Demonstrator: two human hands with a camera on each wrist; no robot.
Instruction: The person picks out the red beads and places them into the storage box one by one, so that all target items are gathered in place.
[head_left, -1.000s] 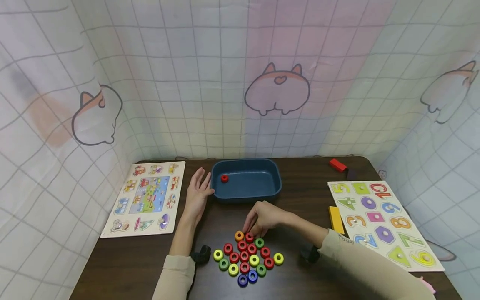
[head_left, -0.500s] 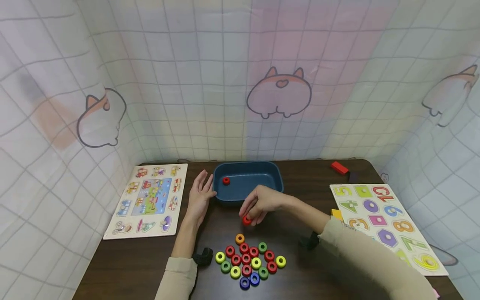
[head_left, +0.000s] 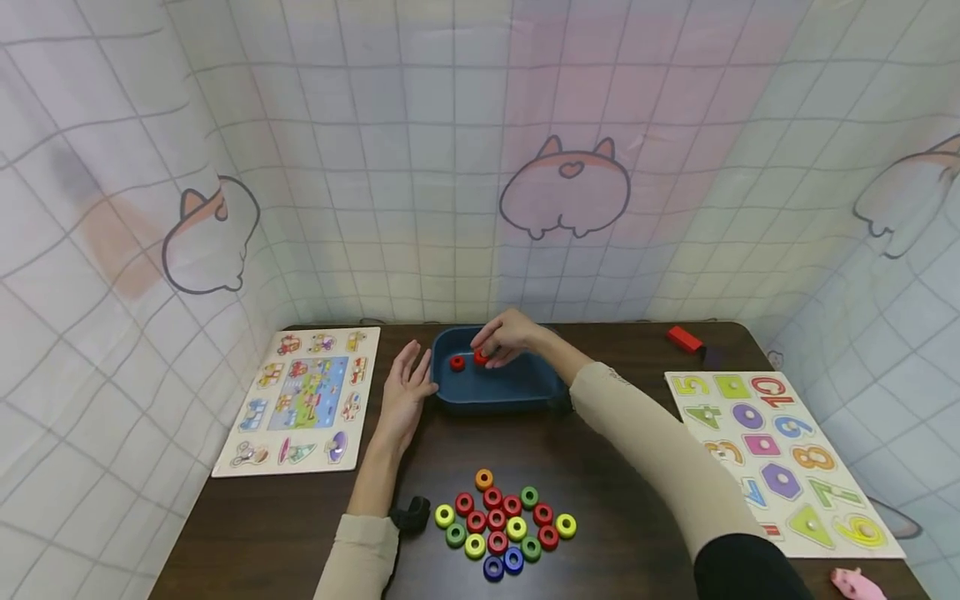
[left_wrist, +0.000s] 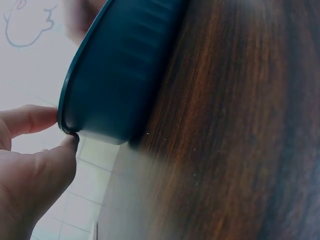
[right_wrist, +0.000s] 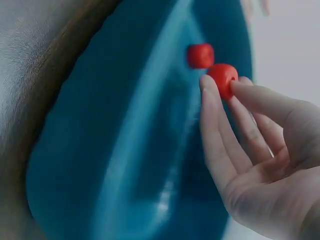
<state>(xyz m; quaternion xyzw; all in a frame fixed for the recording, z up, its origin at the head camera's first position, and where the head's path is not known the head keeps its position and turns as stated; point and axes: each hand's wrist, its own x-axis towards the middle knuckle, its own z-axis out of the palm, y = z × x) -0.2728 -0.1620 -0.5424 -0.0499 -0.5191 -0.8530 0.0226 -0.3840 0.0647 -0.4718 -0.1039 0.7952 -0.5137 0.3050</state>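
Observation:
My right hand (head_left: 510, 338) pinches a red ring (right_wrist: 223, 80) between thumb and fingers, low inside the dark blue tray (head_left: 498, 403). A second red ring (head_left: 457, 363) lies in the tray just left of the held one. At the tray's left side, my left hand (head_left: 402, 400) has its fingers extended; thumb and index fingertips touch the rim at the corner in the left wrist view. Nearer to me on the dark table lies a loose cluster of rings: several red rings (head_left: 497, 519), yellow rings (head_left: 566, 526), green rings (head_left: 531, 548), two blue rings (head_left: 493, 568) and an orange ring (head_left: 483, 479).
An animal-and-vehicle puzzle board (head_left: 352, 333) lies at the left. On the right is a number puzzle board (head_left: 810, 392), with a red block (head_left: 684, 338) behind it and a pink toy pig (head_left: 857, 583) in front. A gridded curtain (head_left: 450, 167) encloses the table (head_left: 622, 467).
My right hand picked a red ring from the cluster, lifted it away and carried it forward into the tray. The left hand has stayed at the tray's side.

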